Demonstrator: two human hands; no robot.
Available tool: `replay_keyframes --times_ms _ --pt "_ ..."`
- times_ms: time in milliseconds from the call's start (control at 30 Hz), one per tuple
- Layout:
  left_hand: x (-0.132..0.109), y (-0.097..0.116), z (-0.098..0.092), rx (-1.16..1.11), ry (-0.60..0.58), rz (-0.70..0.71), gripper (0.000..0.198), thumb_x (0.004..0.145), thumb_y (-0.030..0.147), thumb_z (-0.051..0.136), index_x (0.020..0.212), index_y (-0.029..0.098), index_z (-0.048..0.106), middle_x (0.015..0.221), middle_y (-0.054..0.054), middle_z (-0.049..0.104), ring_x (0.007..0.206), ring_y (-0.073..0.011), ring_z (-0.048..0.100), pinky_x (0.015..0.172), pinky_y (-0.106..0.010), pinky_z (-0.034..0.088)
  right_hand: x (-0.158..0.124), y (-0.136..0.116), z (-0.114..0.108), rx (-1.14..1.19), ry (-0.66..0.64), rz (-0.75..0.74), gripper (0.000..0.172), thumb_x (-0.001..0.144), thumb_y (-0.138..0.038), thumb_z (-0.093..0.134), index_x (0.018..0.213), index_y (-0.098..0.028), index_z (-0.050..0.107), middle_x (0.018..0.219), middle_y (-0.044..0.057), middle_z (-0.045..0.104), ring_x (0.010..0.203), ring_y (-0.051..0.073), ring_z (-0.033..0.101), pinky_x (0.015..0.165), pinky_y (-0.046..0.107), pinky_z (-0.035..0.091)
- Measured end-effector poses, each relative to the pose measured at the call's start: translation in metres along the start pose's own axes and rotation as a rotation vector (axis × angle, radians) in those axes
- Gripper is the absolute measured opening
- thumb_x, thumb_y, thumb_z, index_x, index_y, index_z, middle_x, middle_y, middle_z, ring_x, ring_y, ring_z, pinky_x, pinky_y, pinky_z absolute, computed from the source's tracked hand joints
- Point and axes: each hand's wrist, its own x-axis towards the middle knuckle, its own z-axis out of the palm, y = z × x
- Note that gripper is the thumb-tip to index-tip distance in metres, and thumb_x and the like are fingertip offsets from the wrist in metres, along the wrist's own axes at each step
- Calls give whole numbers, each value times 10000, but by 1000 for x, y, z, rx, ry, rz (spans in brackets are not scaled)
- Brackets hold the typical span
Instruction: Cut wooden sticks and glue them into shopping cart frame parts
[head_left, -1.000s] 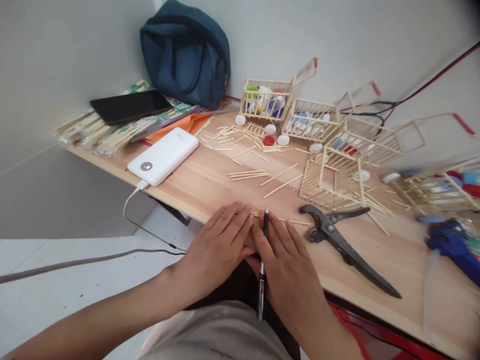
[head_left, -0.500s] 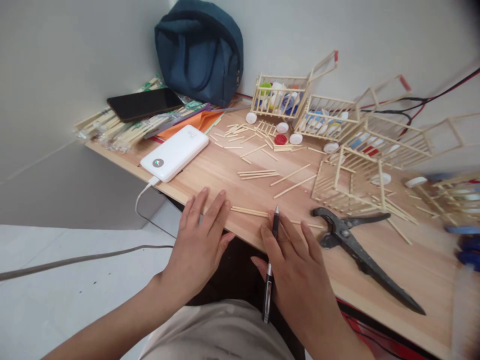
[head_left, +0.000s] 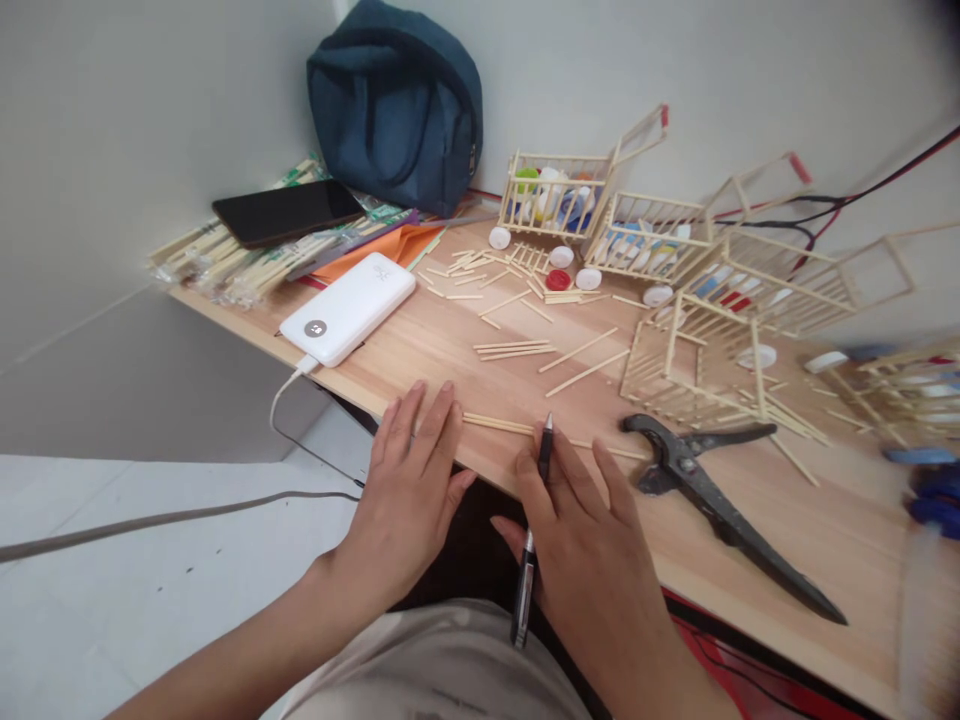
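Grey walls (head_left: 585,70) meet behind a wood-grain tabletop (head_left: 431,345); blue bag (head_left: 397,125) sits in the corner. Phone (head_left: 287,212) lies on packaged sticks (head_left: 262,262) at left, white power bank (head_left: 349,308) near the front edge with its cable plugged in.

Left hand (head_left: 409,490): palm down at the edge, fingers extended and fairly close together, thumb out to the side. No grip visible; forefinger is right at the left ends of the thin sticks (head_left: 495,424). Can't tell if it presses on them.

Right hand (head_left: 589,535): palm down, fingers slightly bent, pen (head_left: 526,585) tucked between index and middle finger, thumb off to the left. Fingertips are over the stick line; contact underneath is hidden.

Thin sticks lie flat near the front edge, between the hands. Long axis left to right, dropping slightly rightward, shallower than the edge. One stick reappears right of the fingers, running toward the pincers (head_left: 687,464).

Pen: long axis away from the body, leaning a little right, tip forward, roughly square to the sticks.

Pincers: head left, long handle aimed at lower right. Bare stick frame (head_left: 675,336) stands just behind; three loose sticks (head_left: 514,349) lie farther back, near side by side.
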Motion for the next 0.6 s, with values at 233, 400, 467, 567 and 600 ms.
replay_keyframes --times_ms 233,400,467,567,600 --pt "-1 -7 -14 -195 117 187 478 879 30 464 1343 141 436 1326 -123 563 1330 -243 400 1080 -448 417 -1 -2 0 19 15 24 489 942 -373 472 1297 -37 501 1395 258 469 1342 304 400 1117 511 246" --pt "11 -1 -3 -50 -41 323 459 911 145 491 1362 92 425 1429 -132 476 1381 -278 341 1136 -474 336 -3 -1 4 32 56 8 505 938 -363 474 1315 -27 482 1381 258 486 1321 323 423 1104 518 252" --pt "15 -1 -1 -29 -66 334 476 925 154 459 1389 75 387 1448 -145 450 1391 -274 324 1142 -473 320 -4 -1 6 43 63 22 511 937 -376 474 1312 -29 486 1383 253 486 1324 324 418 1106 517 247" --pt "15 -8 -7 -104 68 192 440 914 101 435 1353 86 425 1390 -151 504 1358 -250 364 1119 -455 351 -6 0 8 32 42 11 520 938 -387 469 1320 -35 480 1417 251 444 1348 326 386 1111 528 232" --pt "14 -11 -10 -128 128 121 406 903 87 449 1308 102 473 1346 -145 538 1326 -249 396 1099 -456 371 -6 1 8 28 36 10 518 939 -389 467 1320 -39 480 1427 250 432 1350 329 383 1110 534 231"
